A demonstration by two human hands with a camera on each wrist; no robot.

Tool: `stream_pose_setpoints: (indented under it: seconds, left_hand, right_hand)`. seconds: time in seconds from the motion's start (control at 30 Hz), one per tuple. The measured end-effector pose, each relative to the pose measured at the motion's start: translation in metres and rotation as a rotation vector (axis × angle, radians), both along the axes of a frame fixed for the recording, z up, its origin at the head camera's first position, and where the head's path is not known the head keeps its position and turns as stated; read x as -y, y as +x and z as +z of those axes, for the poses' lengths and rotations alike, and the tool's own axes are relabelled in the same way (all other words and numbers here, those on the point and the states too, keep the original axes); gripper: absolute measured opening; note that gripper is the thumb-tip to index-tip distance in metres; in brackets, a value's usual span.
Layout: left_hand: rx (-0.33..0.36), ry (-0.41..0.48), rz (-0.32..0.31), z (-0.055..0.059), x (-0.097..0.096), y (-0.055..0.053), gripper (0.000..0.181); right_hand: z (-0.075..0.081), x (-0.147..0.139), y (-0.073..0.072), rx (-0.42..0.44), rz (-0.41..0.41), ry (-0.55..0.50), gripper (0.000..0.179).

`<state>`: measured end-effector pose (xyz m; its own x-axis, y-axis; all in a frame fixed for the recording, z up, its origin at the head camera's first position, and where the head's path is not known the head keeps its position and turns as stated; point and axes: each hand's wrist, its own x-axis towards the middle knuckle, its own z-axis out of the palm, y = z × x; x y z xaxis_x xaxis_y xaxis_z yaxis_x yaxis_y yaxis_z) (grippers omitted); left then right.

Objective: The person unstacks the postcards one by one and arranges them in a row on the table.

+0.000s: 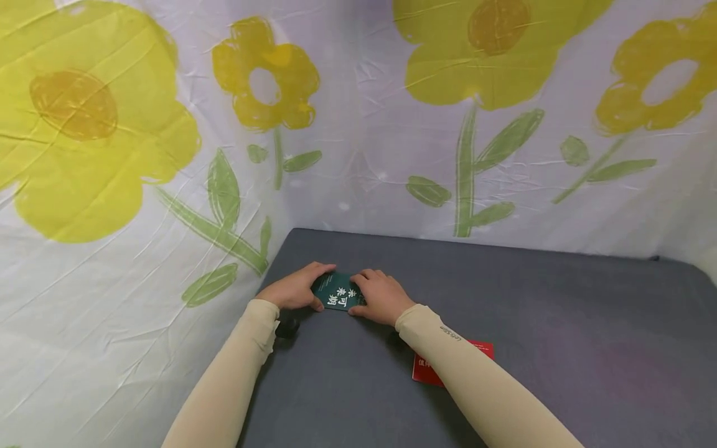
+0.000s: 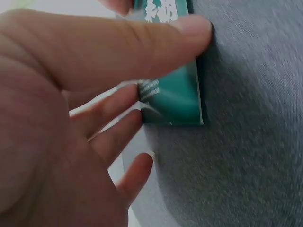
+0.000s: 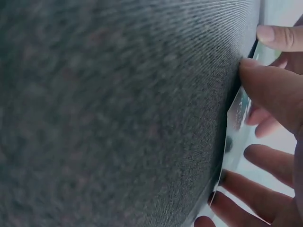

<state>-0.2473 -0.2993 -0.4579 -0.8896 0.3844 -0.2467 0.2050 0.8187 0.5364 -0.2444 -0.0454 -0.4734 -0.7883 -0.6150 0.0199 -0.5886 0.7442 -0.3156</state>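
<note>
- Probably the green card (image 1: 338, 295) is light: it looks thin and flat, small enough to span between the two hands, so its weight should hardly matter.
- It seems fairly stiff, with straight edges and a crisp corner in the left wrist view; squeezing hard from both ends could still bow it.
- Its face shines there, so dry fingertips may slide over the print; the edges should give a surer hold than the face.
- It does not look brittle, though the corners could crease or scuff if pushed against the worktop (image 1: 538, 305).
- Good places to hold are the two short ends, thumb on the near long edge and fingers on the far one, leaving the printed middle free.
- The card is near the worktop's far left corner, closer to the left edge than to the right; whether it rests fully on the surface or is slightly raised, I cannot tell.
- The left hand (image 1: 297, 289) grips its left end, with the thumb reaching over the near edge and fingertips at the far side.
- The right hand (image 1: 383, 298) grips the right end, fingers bent over the far right corner, thumb at the near edge.
- A red card (image 1: 428, 373) lies apart, nearer the person, partly hidden by the right sleeve (image 1: 476, 379).
</note>
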Motion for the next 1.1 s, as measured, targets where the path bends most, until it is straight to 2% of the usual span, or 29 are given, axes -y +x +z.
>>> stream_pose_setpoints:
  seconds: [0.17,0.27,0.33,0.43,0.53,0.67,0.8,0.97,1.1]
  left_hand:
    - [0.032,0.023,0.01,-0.003,-0.009,-0.003,0.103]
    - [0.024,0.002,0.01,-0.003,-0.017,-0.002,0.105]
    - [-0.014,-0.035,0.006,-0.001,-0.025,0.002,0.107]
    - [-0.123,-0.103,-0.016,-0.002,-0.046,0.009,0.112]
    - [-0.171,-0.127,-0.065,-0.003,-0.081,0.023,0.114]
    - [-0.111,-0.102,-0.199,0.001,-0.135,0.05,0.113]
    - [-0.081,-0.133,-0.323,0.003,-0.179,0.071,0.117]
    - [-0.123,-0.19,-0.385,0.005,-0.209,0.087,0.119]
    - [-0.177,-0.204,-0.392,0.003,-0.217,0.091,0.118]
  right_hand:
    - [-0.001,-0.012,-0.001,0.023,-0.025,0.001,0.075]
    - [-0.002,-0.022,-0.001,0.045,-0.015,-0.01,0.08]
    - [-0.001,-0.033,0.001,0.065,-0.02,-0.028,0.084]
    - [0.004,-0.056,0.008,0.082,-0.053,-0.052,0.088]
    - [0.011,-0.087,0.023,0.084,-0.086,-0.057,0.089]
    - [0.016,-0.132,0.054,0.055,-0.111,-0.069,0.09]
    - [0.015,-0.168,0.085,0.0,-0.146,-0.1,0.091]
    - [0.008,-0.201,0.115,-0.005,-0.184,-0.1,0.095]
    - [0.002,-0.219,0.125,-0.004,-0.199,-0.111,0.097]
